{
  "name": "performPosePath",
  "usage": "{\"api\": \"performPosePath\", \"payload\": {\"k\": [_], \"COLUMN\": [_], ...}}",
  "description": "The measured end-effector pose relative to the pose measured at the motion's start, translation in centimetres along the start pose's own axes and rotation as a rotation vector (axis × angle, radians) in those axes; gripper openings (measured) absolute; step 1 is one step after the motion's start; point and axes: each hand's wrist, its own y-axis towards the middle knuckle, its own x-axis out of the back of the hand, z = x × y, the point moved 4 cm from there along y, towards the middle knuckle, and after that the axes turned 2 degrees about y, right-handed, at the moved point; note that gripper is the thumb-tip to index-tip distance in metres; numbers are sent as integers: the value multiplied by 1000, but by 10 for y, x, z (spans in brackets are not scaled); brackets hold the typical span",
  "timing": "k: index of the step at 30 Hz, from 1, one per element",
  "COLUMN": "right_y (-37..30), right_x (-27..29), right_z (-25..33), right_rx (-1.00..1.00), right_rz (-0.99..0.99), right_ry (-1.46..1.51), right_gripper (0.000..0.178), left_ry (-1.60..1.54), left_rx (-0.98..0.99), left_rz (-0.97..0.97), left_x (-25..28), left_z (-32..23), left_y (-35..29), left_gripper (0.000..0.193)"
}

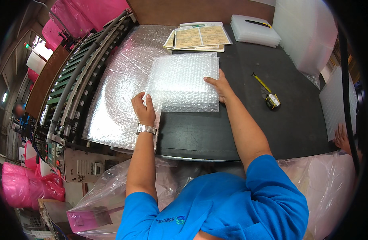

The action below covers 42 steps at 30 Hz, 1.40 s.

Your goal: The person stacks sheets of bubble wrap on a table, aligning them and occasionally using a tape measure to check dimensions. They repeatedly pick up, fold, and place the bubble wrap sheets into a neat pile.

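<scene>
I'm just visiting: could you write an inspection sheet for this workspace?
Surface: black worktop, partly covered.
Job's things: clear bubble sheets, overlapping a silvery bubble sheet.
Clutter: tape measure, partly extended; papers; pen on a white stack.
Hands: left hand open at the clear sheets' left edge, contact unclear; right hand at their right edge, thumb over the top.
Cables: dark strand at right, possibly a cable.
Surroundings: roller machine at left; another person's hand at right.

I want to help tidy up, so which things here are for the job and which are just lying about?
Seem part of the job:
clear bubble sheets, right hand gripping one edge, left hand near the other
silvery bubble sheet, partly under them

Seem just lying about:
tape measure
papers
black pen on the white stack
</scene>
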Motion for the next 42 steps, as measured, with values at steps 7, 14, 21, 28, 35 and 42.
{"api": "performPosePath", "payload": {"k": [7, 14, 21, 28, 35, 42], "right_y": [3, 4, 3, 2, 0, -18], "right_x": [3, 4, 1, 2, -2, 4], "right_z": [-4, -3, -1, -3, 2, 20], "right_rx": [5, 4, 0, -18, -13, 195], "right_rz": [-28, -17, -15, -2, 18, 29], "right_ry": [-19, -37, -50, -31, 123, -62], "right_gripper": [76, 79, 80, 75, 77, 91], "left_ry": [-17, 65, 305, 647, 461, 226], "left_rx": [-4, -53, -182, -91, -252, -323], "left_rz": [-9, -60, -283, 180, 695, 520], "left_x": [-1, 5, 15, -13, -33, -24], "left_z": [1, -4, -7, -5, -33, -81], "left_y": [-1, 0, -4, 3, -16, -29], "left_gripper": [29, 28, 46, 67, 52, 64]}}
